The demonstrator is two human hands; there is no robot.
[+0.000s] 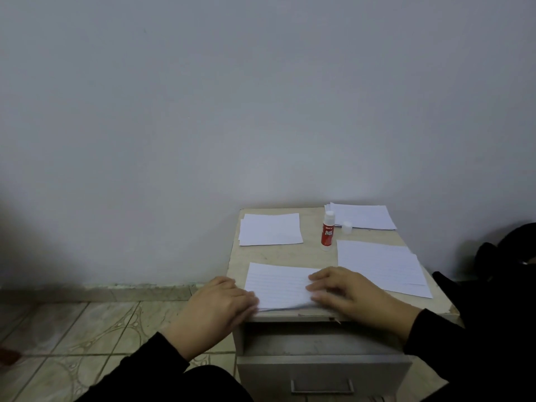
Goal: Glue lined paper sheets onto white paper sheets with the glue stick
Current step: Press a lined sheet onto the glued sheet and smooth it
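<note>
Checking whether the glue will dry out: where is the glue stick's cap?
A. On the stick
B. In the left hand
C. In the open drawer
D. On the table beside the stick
D: the cap sits on the table, just right of the upright, uncapped glue stick.

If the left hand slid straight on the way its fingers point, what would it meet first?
The left hand points right across the lined sheet it presses; first it would likely meet the right hand's fingertips.

Two bare hands, long black sleeves (162,352) to the wrists
</note>
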